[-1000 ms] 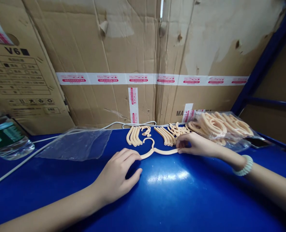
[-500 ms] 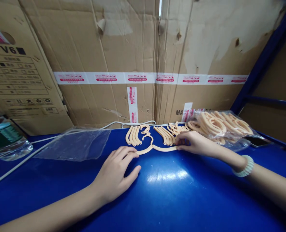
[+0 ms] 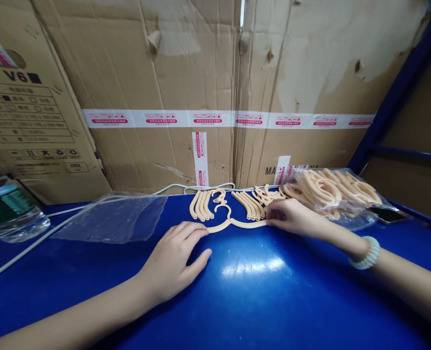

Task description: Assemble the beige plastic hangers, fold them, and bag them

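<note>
A small peach plastic hanger (image 3: 233,222) lies flat on the blue table (image 3: 259,301). My left hand (image 3: 175,260) rests palm down, fingers stretched out, its fingertips touching the hanger's left arm. My right hand (image 3: 291,217) pinches the tip of the hanger's right arm; a pale bead bracelet (image 3: 365,253) is on that wrist. Just behind the hanger lie loose peach hanger parts: a bundle of curved arms on the left (image 3: 199,205), a hook piece (image 3: 219,195), and another bundle on the right (image 3: 253,204).
A clear bag full of peach hangers (image 3: 337,192) sits at the right. An empty clear bag (image 3: 115,218) lies left, a water bottle (image 3: 9,209) far left, a white cable (image 3: 73,211) along the back. Cardboard boxes (image 3: 208,92) wall the rear. A dark phone (image 3: 388,214) lies by the bag.
Both hands slid the hanger a little away from me, closer to the loose parts. My left fingertips stay on its left arm, my right fingers on its right tip.
</note>
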`<state>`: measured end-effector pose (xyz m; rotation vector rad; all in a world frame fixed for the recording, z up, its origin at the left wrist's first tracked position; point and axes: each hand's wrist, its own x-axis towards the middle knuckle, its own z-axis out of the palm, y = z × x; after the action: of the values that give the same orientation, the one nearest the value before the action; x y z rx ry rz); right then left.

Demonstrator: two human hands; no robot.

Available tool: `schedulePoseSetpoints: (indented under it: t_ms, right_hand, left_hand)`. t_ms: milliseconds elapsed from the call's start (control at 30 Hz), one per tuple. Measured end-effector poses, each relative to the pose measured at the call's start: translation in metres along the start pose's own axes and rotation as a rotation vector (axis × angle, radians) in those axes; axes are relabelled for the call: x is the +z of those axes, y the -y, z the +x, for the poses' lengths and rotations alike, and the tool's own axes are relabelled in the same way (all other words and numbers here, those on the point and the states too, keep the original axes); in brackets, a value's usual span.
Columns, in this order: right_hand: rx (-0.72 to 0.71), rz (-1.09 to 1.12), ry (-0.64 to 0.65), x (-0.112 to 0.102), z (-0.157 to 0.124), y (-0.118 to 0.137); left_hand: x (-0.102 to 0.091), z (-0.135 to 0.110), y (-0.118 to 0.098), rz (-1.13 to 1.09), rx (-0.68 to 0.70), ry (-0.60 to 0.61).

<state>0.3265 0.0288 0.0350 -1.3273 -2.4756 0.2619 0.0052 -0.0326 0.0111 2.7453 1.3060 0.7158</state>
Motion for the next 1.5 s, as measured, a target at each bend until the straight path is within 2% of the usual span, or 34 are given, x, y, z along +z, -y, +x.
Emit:
schedulePoseSetpoints:
  t_ms: [1500]
  right_hand:
    - [0.017,-0.059,-0.010,0.0042,-0.0004,0.0015]
  left_hand:
    - [0.0024,-0.0040,-0.0006,-0.006,-0.021,-0.026]
